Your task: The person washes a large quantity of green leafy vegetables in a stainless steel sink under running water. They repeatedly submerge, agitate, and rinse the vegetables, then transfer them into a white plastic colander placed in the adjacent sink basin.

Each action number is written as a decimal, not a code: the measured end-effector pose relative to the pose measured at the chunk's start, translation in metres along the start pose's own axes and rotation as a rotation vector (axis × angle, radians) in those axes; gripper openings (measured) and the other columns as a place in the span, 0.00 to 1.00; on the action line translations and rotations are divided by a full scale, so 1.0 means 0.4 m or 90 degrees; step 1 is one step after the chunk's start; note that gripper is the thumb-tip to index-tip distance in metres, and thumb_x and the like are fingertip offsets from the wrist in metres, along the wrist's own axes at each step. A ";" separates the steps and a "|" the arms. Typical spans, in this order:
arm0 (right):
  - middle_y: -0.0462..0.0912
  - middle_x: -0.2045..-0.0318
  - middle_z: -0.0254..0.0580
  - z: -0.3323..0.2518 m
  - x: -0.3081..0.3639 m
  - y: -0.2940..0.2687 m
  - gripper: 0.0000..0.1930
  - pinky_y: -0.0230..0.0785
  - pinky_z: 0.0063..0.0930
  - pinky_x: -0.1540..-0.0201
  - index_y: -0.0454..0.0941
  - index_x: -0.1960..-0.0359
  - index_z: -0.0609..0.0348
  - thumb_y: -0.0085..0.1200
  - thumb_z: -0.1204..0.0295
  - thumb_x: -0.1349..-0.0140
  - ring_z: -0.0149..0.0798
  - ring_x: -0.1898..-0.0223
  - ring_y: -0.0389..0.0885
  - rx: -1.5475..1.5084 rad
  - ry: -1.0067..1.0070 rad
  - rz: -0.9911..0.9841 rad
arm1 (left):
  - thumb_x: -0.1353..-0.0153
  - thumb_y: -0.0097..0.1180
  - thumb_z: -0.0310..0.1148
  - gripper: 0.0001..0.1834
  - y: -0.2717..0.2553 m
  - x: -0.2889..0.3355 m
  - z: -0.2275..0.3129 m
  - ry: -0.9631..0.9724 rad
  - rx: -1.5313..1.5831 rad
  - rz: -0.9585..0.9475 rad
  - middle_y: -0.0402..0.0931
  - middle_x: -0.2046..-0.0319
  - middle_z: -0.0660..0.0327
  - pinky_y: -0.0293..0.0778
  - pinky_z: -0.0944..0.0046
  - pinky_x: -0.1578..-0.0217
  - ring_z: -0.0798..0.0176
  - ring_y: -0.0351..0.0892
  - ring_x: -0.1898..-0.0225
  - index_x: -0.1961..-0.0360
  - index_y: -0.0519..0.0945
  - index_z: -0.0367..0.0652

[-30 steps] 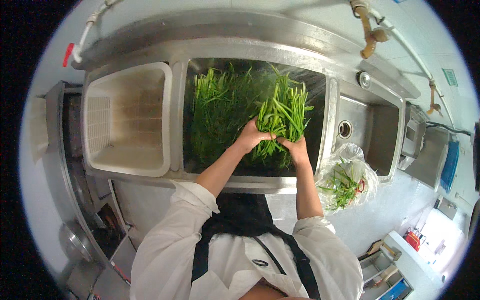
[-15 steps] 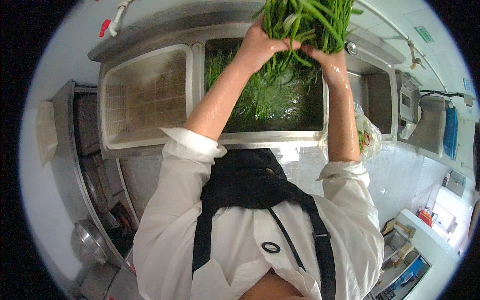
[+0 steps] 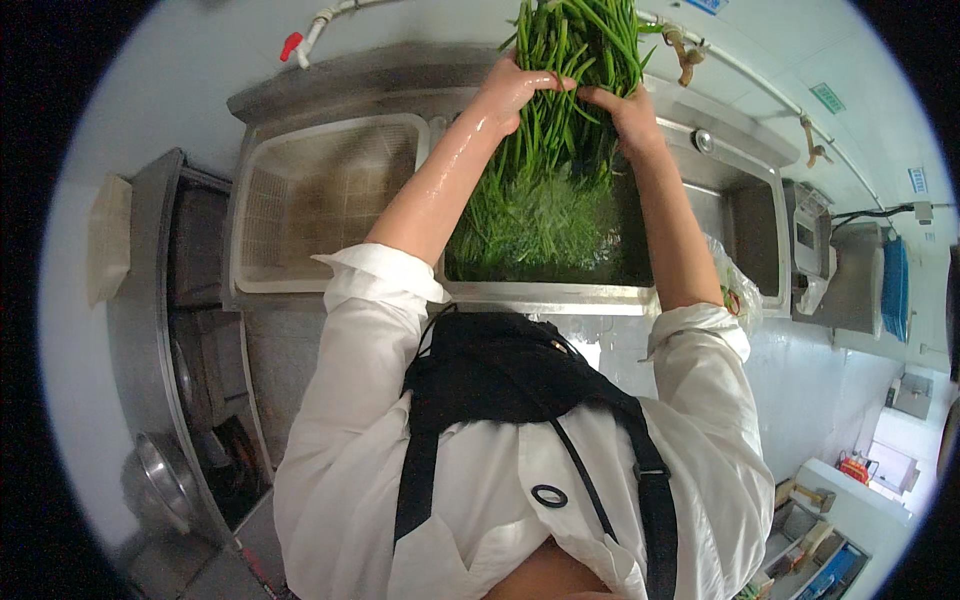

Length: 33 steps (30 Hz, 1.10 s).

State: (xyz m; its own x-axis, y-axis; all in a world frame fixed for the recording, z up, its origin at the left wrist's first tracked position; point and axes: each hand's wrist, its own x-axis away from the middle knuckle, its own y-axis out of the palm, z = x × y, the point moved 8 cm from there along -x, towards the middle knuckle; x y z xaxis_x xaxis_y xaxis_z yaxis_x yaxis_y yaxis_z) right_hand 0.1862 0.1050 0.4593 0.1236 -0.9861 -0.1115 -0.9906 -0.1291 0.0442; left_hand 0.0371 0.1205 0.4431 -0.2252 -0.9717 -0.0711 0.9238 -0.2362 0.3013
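Observation:
My left hand (image 3: 505, 95) and my right hand (image 3: 622, 112) grip a thick bunch of long-stemmed greens (image 3: 575, 45) from both sides, thumbs toward each other. The bunch is above the far side of the sink's middle basin (image 3: 550, 293); its lower stems hang toward the water. In that basin more wet greens (image 3: 540, 225) float under cloudy, bubbly water. The fingers behind the bunch are partly hidden. Both forearms are wet, with white sleeves rolled to the elbows.
Left of the middle basin is a white plastic basket (image 3: 240, 230). A steel basin (image 3: 752, 210) lies to the right, with a clear plastic bag (image 3: 735, 285) at its front edge. Taps (image 3: 688, 62) line the wall pipe. A metal shelf (image 3: 165, 330) with a bowl (image 3: 160, 480) stands left.
The bunch has come down and a little left relative to the sink, its stems now trailing toward the water. Both hands keep their hold. The view has shifted slightly.

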 end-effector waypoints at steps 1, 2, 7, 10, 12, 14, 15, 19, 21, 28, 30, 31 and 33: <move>0.80 0.65 0.41 -0.003 -0.002 0.014 0.18 0.71 0.29 0.61 0.73 0.58 0.66 0.58 0.78 0.54 0.35 0.65 0.78 -0.010 -0.016 -0.007 | 0.58 0.62 0.23 0.18 -0.009 0.002 0.004 -0.004 0.017 -0.003 0.80 0.69 0.60 0.61 0.57 0.47 0.64 0.77 0.62 0.62 0.76 0.42; 0.79 0.65 0.41 -0.004 -0.006 0.024 0.18 0.71 0.29 0.61 0.73 0.59 0.65 0.58 0.78 0.54 0.35 0.65 0.78 -0.022 -0.009 -0.013 | 0.57 0.60 0.23 0.16 -0.019 -0.001 0.010 -0.006 0.033 -0.006 0.80 0.70 0.60 0.59 0.56 0.46 0.63 0.77 0.62 0.63 0.77 0.41; 0.79 0.67 0.41 -0.008 -0.020 0.071 0.16 0.71 0.29 0.62 0.73 0.61 0.65 0.57 0.77 0.54 0.35 0.66 0.78 -0.066 0.045 -0.018 | 0.55 0.54 0.22 0.09 -0.046 0.011 0.052 -0.038 0.053 0.019 0.80 0.71 0.57 0.69 0.57 0.54 0.61 0.78 0.65 0.68 0.78 0.36; 0.80 0.69 0.41 0.000 -0.032 0.106 0.15 0.72 0.30 0.64 0.73 0.62 0.66 0.57 0.76 0.52 0.35 0.68 0.79 -0.065 0.068 -0.016 | 0.56 0.54 0.21 0.08 -0.075 0.032 0.069 -0.042 0.081 0.057 0.80 0.71 0.56 0.73 0.59 0.61 0.60 0.78 0.65 0.71 0.78 0.34; 0.80 0.69 0.41 0.000 -0.046 0.137 0.14 0.73 0.30 0.65 0.73 0.62 0.66 0.57 0.76 0.52 0.35 0.69 0.79 -0.065 0.063 -0.038 | 0.55 0.55 0.22 0.07 -0.106 0.033 0.085 -0.012 0.077 0.058 0.80 0.70 0.56 0.73 0.60 0.60 0.60 0.78 0.65 0.71 0.79 0.34; 0.80 0.69 0.41 -0.002 -0.052 0.179 0.14 0.73 0.30 0.65 0.74 0.62 0.65 0.57 0.76 0.52 0.35 0.70 0.79 -0.064 0.074 -0.050 | 0.54 0.56 0.23 0.07 -0.149 0.044 0.095 -0.002 0.067 0.079 0.80 0.70 0.56 0.73 0.59 0.59 0.60 0.78 0.65 0.72 0.79 0.34; 0.80 0.69 0.41 -0.002 -0.065 0.193 0.15 0.73 0.30 0.65 0.74 0.62 0.65 0.57 0.75 0.52 0.35 0.70 0.79 -0.060 0.062 -0.054 | 0.54 0.56 0.24 0.07 -0.158 0.056 0.119 -0.009 0.062 0.097 0.80 0.69 0.56 0.73 0.58 0.58 0.60 0.78 0.64 0.72 0.79 0.34; 0.79 0.68 0.41 -0.020 -0.098 0.308 0.16 0.72 0.29 0.62 0.73 0.60 0.65 0.57 0.74 0.51 0.35 0.68 0.79 -0.100 0.072 -0.105 | 0.59 0.63 0.26 0.19 -0.268 0.061 0.153 -0.009 0.066 0.126 0.74 0.57 0.51 0.65 0.45 0.50 0.52 0.73 0.54 0.62 0.79 0.37; 0.80 0.68 0.43 -0.019 -0.116 0.377 0.16 0.73 0.30 0.64 0.74 0.61 0.66 0.59 0.73 0.52 0.36 0.69 0.79 -0.110 0.059 -0.120 | 0.59 0.63 0.28 0.20 -0.337 0.072 0.181 -0.010 0.048 0.128 0.74 0.57 0.51 0.68 0.48 0.52 0.54 0.73 0.54 0.61 0.78 0.37; 0.76 0.61 0.49 0.056 -0.092 0.725 0.28 0.72 0.34 0.59 0.68 0.55 0.69 0.65 0.67 0.56 0.42 0.61 0.77 -0.209 0.117 -0.175 | 0.54 0.61 0.31 0.21 -0.828 0.141 0.175 -0.064 -0.144 0.289 0.74 0.56 0.55 0.73 0.56 0.56 0.58 0.74 0.55 0.56 0.77 0.38; 0.71 0.53 0.53 0.160 -0.105 0.739 0.37 0.68 0.37 0.53 0.61 0.48 0.68 0.65 0.61 0.56 0.45 0.53 0.72 -0.121 0.126 -0.162 | 0.53 0.61 0.35 0.24 -0.843 0.190 0.129 -0.134 -0.270 0.295 0.74 0.57 0.54 0.73 0.55 0.56 0.57 0.74 0.57 0.54 0.74 0.38; 0.67 0.49 0.55 0.240 -0.118 0.760 0.43 0.64 0.39 0.49 0.56 0.44 0.68 0.65 0.56 0.57 0.47 0.49 0.68 -0.059 0.126 -0.178 | 0.54 0.63 0.38 0.28 -0.936 0.240 0.120 -0.183 -0.420 0.363 0.72 0.55 0.53 0.72 0.54 0.54 0.55 0.72 0.55 0.51 0.72 0.38; 0.60 0.42 0.61 0.453 -0.146 0.706 0.54 0.58 0.42 0.43 0.46 0.37 0.68 0.64 0.48 0.58 0.51 0.41 0.61 0.238 0.156 -0.221 | 0.55 0.64 0.45 0.39 -1.022 0.301 0.081 -0.321 -0.676 0.404 0.63 0.47 0.48 0.65 0.50 0.49 0.50 0.63 0.46 0.45 0.65 0.36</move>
State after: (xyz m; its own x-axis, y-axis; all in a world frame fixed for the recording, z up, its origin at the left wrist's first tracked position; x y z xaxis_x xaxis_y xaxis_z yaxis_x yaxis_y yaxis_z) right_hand -0.1113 0.1451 0.2984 0.4109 -0.8939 0.1789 -0.8375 -0.4477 -0.3134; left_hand -0.3779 0.1003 0.3422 0.4545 -0.8601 0.2314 0.6499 0.1426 -0.7465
